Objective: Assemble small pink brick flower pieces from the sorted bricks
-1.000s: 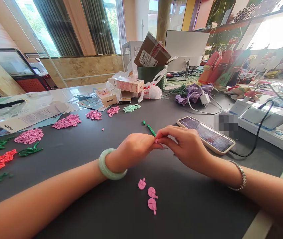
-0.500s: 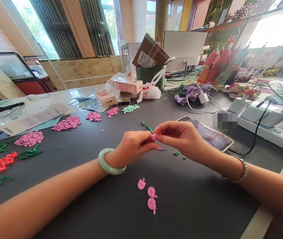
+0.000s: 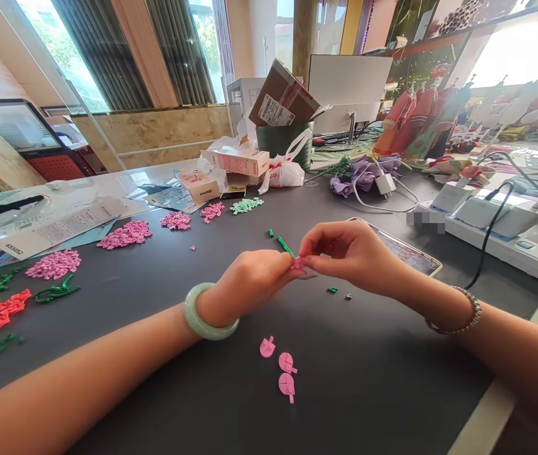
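Above the dark table, my left hand (image 3: 257,278) and my right hand (image 3: 345,253) meet fingertip to fingertip. Both pinch a small pink plastic piece (image 3: 298,261), partly covered by the fingers. A thin green rod (image 3: 285,246) shows just behind it; whether it touches the pink piece I cannot tell. Beside the rod lies a short green piece (image 3: 271,233). Nearer me on the table are a pink piece with a stem (image 3: 267,347) and two round pink pieces with stems (image 3: 286,363) (image 3: 286,383). A small green piece (image 3: 332,291) sits below my right hand.
Piles of pink pieces (image 3: 124,234), mint pieces (image 3: 246,206) and red pieces (image 3: 1,311) spread over the left and back. A phone (image 3: 406,249) lies behind my right wrist. To the right is a power strip (image 3: 496,243) with cables. Boxes (image 3: 240,162) stand at the back.
My right hand has shifted slightly right and its fingers have closed in on the pink piece. My left hand has turned a little, its fingers now lower over the piece. The view has moved slightly.
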A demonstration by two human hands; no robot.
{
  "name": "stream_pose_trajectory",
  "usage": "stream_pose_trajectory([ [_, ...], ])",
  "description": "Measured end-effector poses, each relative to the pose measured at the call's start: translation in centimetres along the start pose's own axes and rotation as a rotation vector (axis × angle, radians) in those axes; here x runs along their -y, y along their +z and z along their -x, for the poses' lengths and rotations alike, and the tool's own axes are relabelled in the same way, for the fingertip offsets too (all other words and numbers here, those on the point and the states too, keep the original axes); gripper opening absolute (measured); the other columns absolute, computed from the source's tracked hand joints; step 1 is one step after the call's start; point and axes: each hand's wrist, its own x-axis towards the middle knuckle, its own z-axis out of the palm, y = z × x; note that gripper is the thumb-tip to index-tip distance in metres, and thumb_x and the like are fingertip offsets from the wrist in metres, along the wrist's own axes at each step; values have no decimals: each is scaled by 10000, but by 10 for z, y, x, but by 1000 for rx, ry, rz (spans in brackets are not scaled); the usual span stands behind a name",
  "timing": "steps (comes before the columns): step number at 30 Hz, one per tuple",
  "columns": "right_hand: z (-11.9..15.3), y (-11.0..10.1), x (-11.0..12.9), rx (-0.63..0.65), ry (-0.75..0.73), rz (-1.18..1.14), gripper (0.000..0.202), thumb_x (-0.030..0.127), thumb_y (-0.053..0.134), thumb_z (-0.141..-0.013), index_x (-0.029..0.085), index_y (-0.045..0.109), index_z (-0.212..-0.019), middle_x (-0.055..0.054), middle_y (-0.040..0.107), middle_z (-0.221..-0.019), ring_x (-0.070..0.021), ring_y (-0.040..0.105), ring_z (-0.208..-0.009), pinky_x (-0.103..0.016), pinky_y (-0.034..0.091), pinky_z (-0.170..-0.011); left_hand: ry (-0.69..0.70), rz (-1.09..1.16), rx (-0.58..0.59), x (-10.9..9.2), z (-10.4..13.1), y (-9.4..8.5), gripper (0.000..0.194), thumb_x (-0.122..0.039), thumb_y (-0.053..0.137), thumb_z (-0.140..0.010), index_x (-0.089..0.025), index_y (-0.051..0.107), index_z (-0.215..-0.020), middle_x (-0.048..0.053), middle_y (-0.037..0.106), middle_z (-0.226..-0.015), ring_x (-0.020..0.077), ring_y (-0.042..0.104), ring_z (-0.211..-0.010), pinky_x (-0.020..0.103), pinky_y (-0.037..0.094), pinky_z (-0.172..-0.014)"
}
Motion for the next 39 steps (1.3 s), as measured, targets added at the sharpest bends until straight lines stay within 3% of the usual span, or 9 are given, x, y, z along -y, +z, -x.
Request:
stream_pose_trajectory([
  [8, -1, -7, -2, 96, -111, 63, 137, 268, 756, -729, 199, 706, -837, -25, 703, -826, -165, 621, -775, -319, 529, -735, -48, 80, -25, 3, 2, -2, 428, -370, 410, -1022, -186, 449, -638, -59, 397, -517, 81, 312, -478, 222, 299, -489],
  [16, 1, -7, -7, 93, -226, 248, 84, 277, 716, -809, 196, 692, -812, -4, 684, -758, -129, 592, -689, -266, 488, -666, 33, 154, 14, 5, 1, -3, 406, -316, 444, -1012, -189, 425, -627, -55, 353, -533, 87, 291, -503, 232, 289, -486],
  [19, 3, -7, -7, 116, -232, 249, 88, 278, 709, -823, 193, 689, -817, -1, 680, -758, -124, 588, -687, -258, 480, -656, 46, 201, 71, 6, 1, -4, 378, -297, 421, -1019, -189, 461, -660, -48, 382, -548, 91, 312, -516, 223, 311, -496],
  [31, 4, -6, -7, 136, -244, 193, 43, 226, 706, -820, 188, 696, -803, 6, 687, -747, -116, 594, -671, -245, 467, -628, 86, 213, 109, 6, 0, -7, 320, -260, 409, -1019, -188, 518, -727, -46, 407, -567, 97, 336, -526, 218, 321, -506],
  [39, 3, -2, -13, 67, -283, 191, 46, 221, 702, -818, 178, 686, -821, -8, 694, -766, -125, 610, -690, -256, 504, -659, 49, 299, 32, 7, 0, -3, 292, -225, 469, -997, -186, 463, -707, -57, 396, -551, 88, 323, -515, 206, 313, -493],
])
